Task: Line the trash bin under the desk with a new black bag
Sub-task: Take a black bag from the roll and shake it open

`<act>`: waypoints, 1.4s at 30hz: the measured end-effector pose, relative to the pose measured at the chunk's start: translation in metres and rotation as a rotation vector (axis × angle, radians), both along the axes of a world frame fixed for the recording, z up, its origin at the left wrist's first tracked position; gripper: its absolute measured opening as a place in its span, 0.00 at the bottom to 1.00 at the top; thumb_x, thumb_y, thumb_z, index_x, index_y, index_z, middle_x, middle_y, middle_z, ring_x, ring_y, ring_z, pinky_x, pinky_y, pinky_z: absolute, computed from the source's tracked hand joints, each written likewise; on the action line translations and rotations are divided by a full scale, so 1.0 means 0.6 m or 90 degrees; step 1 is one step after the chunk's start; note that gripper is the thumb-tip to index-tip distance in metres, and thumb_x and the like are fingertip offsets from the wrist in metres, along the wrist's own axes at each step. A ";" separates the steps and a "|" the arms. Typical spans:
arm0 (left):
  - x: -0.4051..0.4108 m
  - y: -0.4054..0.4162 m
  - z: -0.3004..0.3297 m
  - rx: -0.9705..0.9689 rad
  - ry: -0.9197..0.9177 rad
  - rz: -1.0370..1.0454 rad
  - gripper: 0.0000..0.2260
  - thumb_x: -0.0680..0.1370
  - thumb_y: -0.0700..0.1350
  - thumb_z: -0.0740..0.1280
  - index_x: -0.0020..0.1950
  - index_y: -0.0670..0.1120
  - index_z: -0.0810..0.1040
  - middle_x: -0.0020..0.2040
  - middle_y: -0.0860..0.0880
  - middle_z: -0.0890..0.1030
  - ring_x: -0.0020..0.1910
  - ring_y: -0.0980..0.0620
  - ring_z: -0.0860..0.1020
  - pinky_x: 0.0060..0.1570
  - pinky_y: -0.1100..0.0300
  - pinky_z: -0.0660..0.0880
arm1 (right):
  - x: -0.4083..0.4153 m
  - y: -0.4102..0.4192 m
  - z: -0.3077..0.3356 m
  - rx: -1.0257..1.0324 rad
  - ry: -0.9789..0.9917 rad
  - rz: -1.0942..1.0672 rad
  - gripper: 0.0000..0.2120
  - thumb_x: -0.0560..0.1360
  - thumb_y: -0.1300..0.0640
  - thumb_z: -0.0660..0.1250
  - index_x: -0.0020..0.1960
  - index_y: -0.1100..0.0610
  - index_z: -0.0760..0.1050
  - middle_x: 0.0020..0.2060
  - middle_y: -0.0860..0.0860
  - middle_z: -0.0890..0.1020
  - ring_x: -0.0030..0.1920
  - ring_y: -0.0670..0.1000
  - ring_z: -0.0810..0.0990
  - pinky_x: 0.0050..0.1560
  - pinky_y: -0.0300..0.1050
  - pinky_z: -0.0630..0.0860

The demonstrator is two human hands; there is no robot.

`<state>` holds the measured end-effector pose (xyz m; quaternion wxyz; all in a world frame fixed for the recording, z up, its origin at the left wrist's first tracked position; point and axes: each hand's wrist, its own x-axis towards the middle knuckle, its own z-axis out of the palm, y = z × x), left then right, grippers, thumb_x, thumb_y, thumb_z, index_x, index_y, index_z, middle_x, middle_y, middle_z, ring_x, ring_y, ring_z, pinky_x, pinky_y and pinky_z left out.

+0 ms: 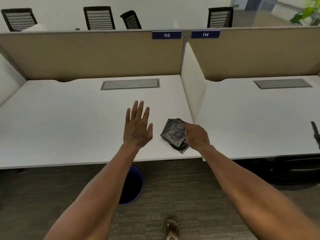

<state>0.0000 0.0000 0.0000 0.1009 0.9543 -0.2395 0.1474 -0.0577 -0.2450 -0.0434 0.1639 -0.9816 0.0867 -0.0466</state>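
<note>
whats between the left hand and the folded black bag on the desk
Nothing: in the head view only bare white desk separates the open left hand from the folded black bag.

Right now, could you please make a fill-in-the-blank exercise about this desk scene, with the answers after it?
1. The folded black bag lies on the desk labelled ____.
2. The ____ hand touches the bag, while the left hand is spread open above the desk.
3. The trash bin on the floor is ____ in colour.

Answers: 113; right; blue
</note>
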 end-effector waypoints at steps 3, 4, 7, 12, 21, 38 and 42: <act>0.018 -0.014 -0.024 0.003 0.040 0.034 0.30 0.81 0.52 0.64 0.83 0.45 0.64 0.86 0.42 0.55 0.86 0.42 0.49 0.83 0.41 0.51 | 0.024 -0.023 -0.034 -0.048 0.081 0.040 0.17 0.77 0.66 0.64 0.63 0.55 0.80 0.61 0.54 0.80 0.62 0.58 0.78 0.53 0.47 0.76; 0.020 -0.017 -0.033 0.007 0.041 0.034 0.30 0.81 0.51 0.64 0.82 0.45 0.64 0.86 0.42 0.56 0.86 0.42 0.49 0.83 0.40 0.51 | 0.031 -0.026 -0.045 -0.069 0.120 0.059 0.19 0.77 0.65 0.65 0.65 0.55 0.79 0.64 0.55 0.78 0.65 0.58 0.76 0.57 0.49 0.77; 0.038 -0.030 -0.055 -0.010 0.057 0.034 0.30 0.81 0.50 0.65 0.81 0.43 0.67 0.84 0.41 0.60 0.85 0.41 0.53 0.82 0.39 0.55 | 0.056 -0.041 -0.074 -0.130 0.170 0.119 0.24 0.77 0.62 0.67 0.73 0.53 0.74 0.70 0.56 0.73 0.72 0.59 0.69 0.69 0.52 0.70; 0.056 -0.056 -0.077 -0.025 0.074 0.039 0.28 0.81 0.49 0.65 0.80 0.43 0.69 0.83 0.42 0.65 0.85 0.42 0.56 0.82 0.41 0.56 | 0.082 -0.058 -0.113 -0.224 0.191 0.172 0.24 0.78 0.58 0.67 0.74 0.52 0.73 0.73 0.57 0.69 0.74 0.60 0.65 0.74 0.55 0.63; 0.053 -0.100 -0.124 -0.089 0.129 0.051 0.21 0.80 0.47 0.68 0.72 0.42 0.79 0.73 0.42 0.77 0.80 0.41 0.68 0.79 0.42 0.63 | 0.102 -0.071 -0.155 -0.143 0.118 0.177 0.15 0.83 0.54 0.62 0.62 0.50 0.84 0.67 0.51 0.75 0.71 0.55 0.68 0.70 0.51 0.63; 0.000 -0.132 -0.112 -0.524 0.505 0.213 0.21 0.72 0.56 0.80 0.61 0.51 0.85 0.51 0.49 0.89 0.49 0.56 0.86 0.54 0.61 0.83 | 0.095 -0.013 -0.048 0.255 -0.132 0.145 0.07 0.74 0.58 0.75 0.51 0.53 0.88 0.45 0.49 0.89 0.47 0.50 0.86 0.52 0.49 0.82; -0.013 -0.106 -0.084 -0.643 0.473 0.217 0.14 0.75 0.45 0.78 0.60 0.51 0.86 0.48 0.50 0.89 0.48 0.57 0.86 0.55 0.61 0.83 | 0.081 -0.005 -0.001 0.259 -0.140 0.185 0.09 0.73 0.56 0.77 0.54 0.51 0.88 0.47 0.49 0.89 0.47 0.48 0.87 0.53 0.44 0.82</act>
